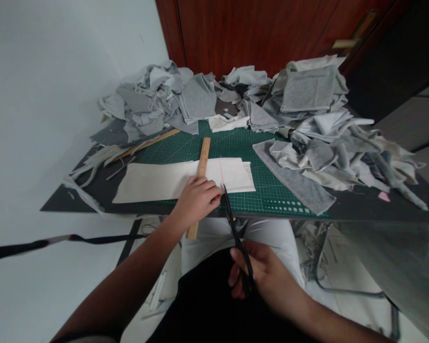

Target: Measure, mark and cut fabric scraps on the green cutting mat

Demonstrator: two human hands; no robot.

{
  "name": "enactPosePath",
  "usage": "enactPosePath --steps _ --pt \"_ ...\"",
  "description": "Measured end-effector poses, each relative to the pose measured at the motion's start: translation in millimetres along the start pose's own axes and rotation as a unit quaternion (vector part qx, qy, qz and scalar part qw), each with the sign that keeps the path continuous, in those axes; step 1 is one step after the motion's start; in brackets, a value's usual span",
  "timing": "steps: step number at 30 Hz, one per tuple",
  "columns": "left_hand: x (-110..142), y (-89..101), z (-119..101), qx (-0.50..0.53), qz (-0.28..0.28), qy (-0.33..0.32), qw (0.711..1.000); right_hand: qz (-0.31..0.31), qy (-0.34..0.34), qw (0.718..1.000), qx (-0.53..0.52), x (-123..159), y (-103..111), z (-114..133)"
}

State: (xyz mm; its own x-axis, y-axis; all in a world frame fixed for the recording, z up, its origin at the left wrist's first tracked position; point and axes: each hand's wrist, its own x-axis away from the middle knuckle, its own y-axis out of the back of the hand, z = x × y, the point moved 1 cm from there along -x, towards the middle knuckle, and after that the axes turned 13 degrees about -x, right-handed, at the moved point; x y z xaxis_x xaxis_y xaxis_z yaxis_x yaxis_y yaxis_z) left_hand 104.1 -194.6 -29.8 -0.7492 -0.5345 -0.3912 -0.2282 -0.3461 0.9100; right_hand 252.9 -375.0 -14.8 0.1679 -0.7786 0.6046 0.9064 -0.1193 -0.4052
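Observation:
A cream fabric strip point(153, 182) lies across the green cutting mat point(232, 143), with a thin pink line marked near its right end. A wooden ruler point(203, 159) crosses the strip and sticks out past the table's front edge. My left hand point(198, 200) rests over the ruler, its fingers curled closed on the fabric's near edge. In my right hand point(257, 269) are black scissors point(230, 214), held by the handles below the table edge. Their tips reach the near edge of the fabric beside the pink line, just right of my left fingers.
Grey fabric piles stand at the back left point(146, 100) and at the right point(311, 90). A grey fabric piece point(293, 176) lies on the mat's right side. Another wooden stick point(146, 144) and loose cream strips point(93, 166) lie at the left, near the wall.

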Motion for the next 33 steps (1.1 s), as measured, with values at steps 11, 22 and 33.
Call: enactPosePath --steps 11,22,33 --pt "0.4 -0.6 -0.4 0.022 -0.002 0.017 1.000 -0.014 -0.003 1.000 -0.012 -4.1 -4.2 -6.5" --pt "-0.6 -1.5 -0.2 0.039 0.002 0.015 0.999 -0.006 0.005 1.000 -0.008 -3.5 -1.4 -10.3" --pt "-1.3 -0.4 2.1 0.044 0.021 0.012 0.999 -0.010 0.016 1.000 -0.009 -11.3 -5.5 6.7"
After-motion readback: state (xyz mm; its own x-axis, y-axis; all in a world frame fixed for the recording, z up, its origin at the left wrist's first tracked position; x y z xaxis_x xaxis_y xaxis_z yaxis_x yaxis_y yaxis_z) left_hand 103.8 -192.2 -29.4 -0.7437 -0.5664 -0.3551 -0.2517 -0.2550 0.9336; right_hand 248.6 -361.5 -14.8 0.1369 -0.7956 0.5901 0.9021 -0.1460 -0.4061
